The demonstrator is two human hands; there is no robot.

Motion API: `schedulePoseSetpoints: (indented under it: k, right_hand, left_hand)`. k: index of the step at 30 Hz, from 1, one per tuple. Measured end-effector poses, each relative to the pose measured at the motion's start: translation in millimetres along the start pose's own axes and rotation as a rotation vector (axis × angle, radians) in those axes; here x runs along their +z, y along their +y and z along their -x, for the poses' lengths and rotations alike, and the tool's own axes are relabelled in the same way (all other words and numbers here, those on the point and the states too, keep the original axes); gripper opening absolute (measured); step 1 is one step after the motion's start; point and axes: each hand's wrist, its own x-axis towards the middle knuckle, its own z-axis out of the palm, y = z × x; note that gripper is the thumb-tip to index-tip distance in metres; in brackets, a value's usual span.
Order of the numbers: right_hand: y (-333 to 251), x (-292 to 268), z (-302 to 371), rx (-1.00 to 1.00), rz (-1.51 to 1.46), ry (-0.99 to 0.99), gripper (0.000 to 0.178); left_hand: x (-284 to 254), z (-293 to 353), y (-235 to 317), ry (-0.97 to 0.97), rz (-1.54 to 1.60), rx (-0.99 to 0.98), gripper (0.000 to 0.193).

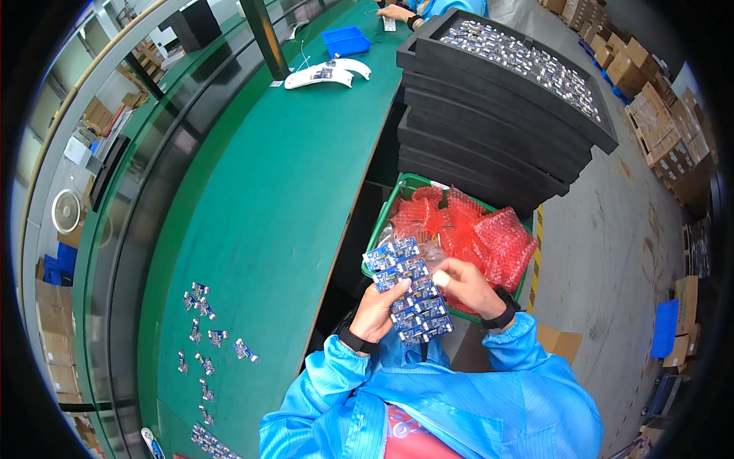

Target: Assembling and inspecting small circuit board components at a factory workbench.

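A panel of joined blue circuit boards is held up in front of my body, above my lap. My left hand grips its left edge, thumb lying across the front. At the panel's upper right edge my right hand is closed, its thumb and fingers pinching the edge; something white covers the thumb tip. Several small loose circuit boards lie scattered on the green table to my left. Near the bottom of the view, more boards lie close together on the table.
Beyond the panel, a green crate holds red bubble wrap. Behind it rise stacked black trays, the top one full of small boards. White curved parts and a blue bin sit farther along the table, near another person's hand.
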Motion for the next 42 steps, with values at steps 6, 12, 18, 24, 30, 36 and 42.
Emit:
schedulePoseSetpoints:
  k: [6, 12, 18, 24, 30, 36, 42]
  right_hand:
    - [4.4, 15.1, 6.0, 0.011, -0.219, 0.002, 0.012]
    - [20.4, 21.9, 9.8, -0.005, -0.352, 0.014, 0.013]
    - [27.7, 25.4, 7.7, 0.0, -0.478, 0.032, 0.015]
    - [12.2, 0.2, -4.7, -0.02, -0.177, 0.312, 0.012]
    - [-1.4, -0.3, 3.3, -0.112, 0.19, 0.116, 0.015]
    - [5.3, 11.5, 8.5, 0.013, -0.133, 0.054, 0.014]
    - [6.7, 24.1, 8.1, -0.002, -0.197, 0.066, 0.012]
  left_hand:
    - [-3.8, 6.9, -3.7, -0.06, -0.028, -0.051, 0.038]
    - [-2.7, 8.0, 0.7, -0.073, -0.017, -0.133, 0.041]
    - [-2.3, 4.3, -3.1, -0.1, 0.081, -0.182, 0.04]
    - [0.8, -0.1, -1.2, -0.076, 0.044, -0.035, 0.038]
    - [4.6, -3.7, 10.2, -0.009, -0.057, 0.061, 0.037]
    - [-4.6, 2.0, -0.7, -0.049, 0.006, -0.016, 0.04]
    - [-8.6, 9.6, -15.8, -0.028, 0.092, -0.06, 0.038]
